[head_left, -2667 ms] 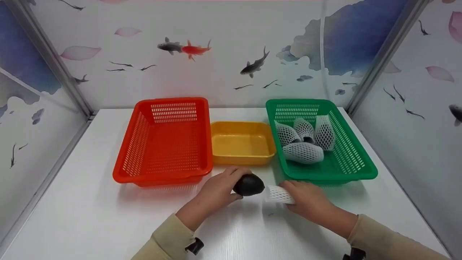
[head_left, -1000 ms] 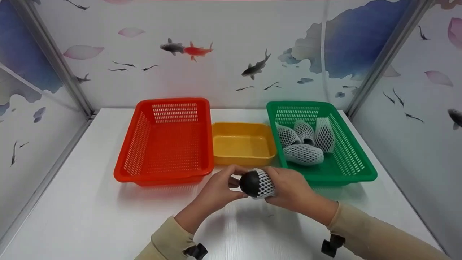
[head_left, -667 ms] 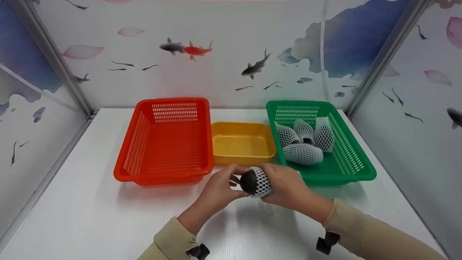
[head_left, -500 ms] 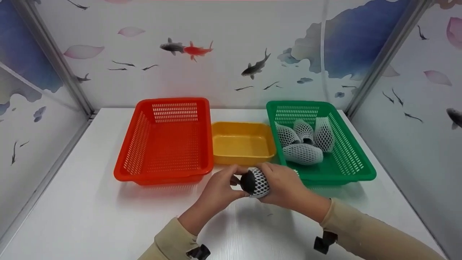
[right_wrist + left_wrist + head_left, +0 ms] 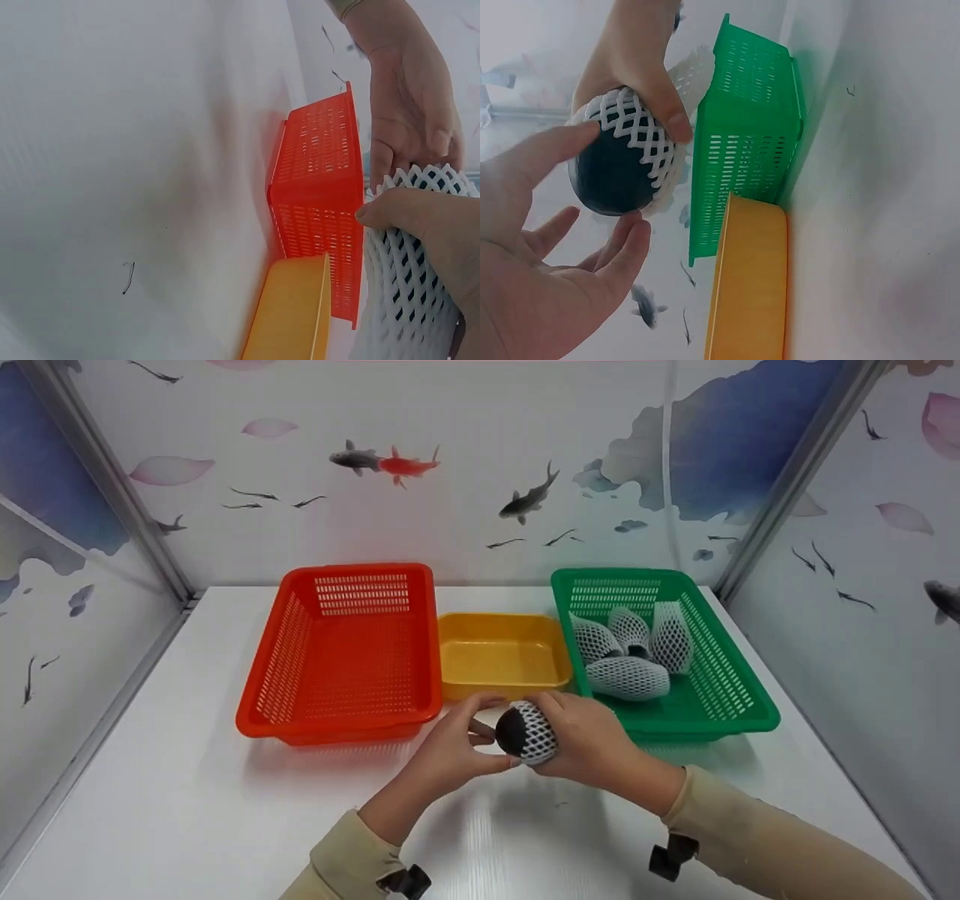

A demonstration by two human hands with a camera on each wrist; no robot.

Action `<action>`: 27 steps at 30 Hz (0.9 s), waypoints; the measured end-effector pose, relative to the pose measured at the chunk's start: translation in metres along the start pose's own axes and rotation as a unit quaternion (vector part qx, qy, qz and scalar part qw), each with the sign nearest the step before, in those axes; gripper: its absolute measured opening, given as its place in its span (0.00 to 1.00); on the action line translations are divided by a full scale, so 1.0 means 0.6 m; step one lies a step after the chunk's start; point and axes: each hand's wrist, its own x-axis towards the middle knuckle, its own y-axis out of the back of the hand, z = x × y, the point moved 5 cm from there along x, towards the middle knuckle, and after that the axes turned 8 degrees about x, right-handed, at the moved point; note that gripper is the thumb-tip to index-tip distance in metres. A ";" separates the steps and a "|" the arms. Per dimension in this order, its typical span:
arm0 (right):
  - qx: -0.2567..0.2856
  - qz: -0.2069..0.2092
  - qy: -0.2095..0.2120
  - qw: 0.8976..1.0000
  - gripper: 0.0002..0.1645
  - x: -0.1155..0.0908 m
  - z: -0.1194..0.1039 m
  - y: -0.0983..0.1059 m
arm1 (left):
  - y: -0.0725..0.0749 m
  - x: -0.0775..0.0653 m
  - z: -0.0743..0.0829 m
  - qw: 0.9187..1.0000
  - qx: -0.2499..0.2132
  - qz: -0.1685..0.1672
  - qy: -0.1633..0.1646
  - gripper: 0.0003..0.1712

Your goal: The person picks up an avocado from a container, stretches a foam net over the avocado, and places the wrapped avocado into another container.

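Note:
A dark avocado (image 5: 511, 733) is partly covered by a white foam net sleeve (image 5: 539, 733), its bare end facing left. My right hand (image 5: 589, 739) grips the sleeve and avocado from the right, thumb over the mesh in the right wrist view. At the bare end my left hand (image 5: 450, 746) has its thumb and fingertips on opposite sides, touching near the net's edge; its palm stays apart from the fruit. The left wrist view shows the net rim (image 5: 641, 139) across the avocado and a loose sleeve tail (image 5: 694, 75) beyond the right hand.
A red basket (image 5: 247, 724) stands at the left and a yellow tray (image 5: 506, 690) in the middle. The green basket (image 5: 742, 660) at the right holds several net-wrapped pieces (image 5: 628, 678). Printed walls enclose the white table (image 5: 225, 832).
Since the oldest frame, the sleeve in my right hand has gone from beside the avocado to over its right part. Lately both hands have risen slightly, and the right has moved a little left.

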 end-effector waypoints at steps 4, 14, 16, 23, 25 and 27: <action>-0.013 -0.004 0.005 1.000 0.47 0.001 -0.005 0.001 | -0.011 0.004 0.000 1.000 0.000 -0.005 0.006 0.48; 0.008 -0.019 -0.020 1.000 0.54 -0.006 0.010 0.019 | 0.001 0.004 -0.006 1.000 0.004 0.028 0.009 0.44; 0.016 -0.021 -0.021 0.999 0.53 -0.008 0.011 0.021 | 0.005 0.001 -0.009 1.000 0.003 0.029 0.008 0.44; 0.036 -0.020 0.035 0.999 0.51 -0.007 0.004 0.012 | 0.003 -0.005 -0.013 1.000 -0.014 0.005 -0.004 0.43; 0.036 -0.015 0.050 0.998 0.50 -0.008 0.002 0.011 | 0.003 -0.005 -0.014 1.000 -0.022 -0.003 -0.010 0.43; 0.036 -0.010 0.052 0.998 0.50 -0.009 0.003 0.010 | 0.005 -0.004 -0.014 0.999 -0.037 -0.006 -0.019 0.43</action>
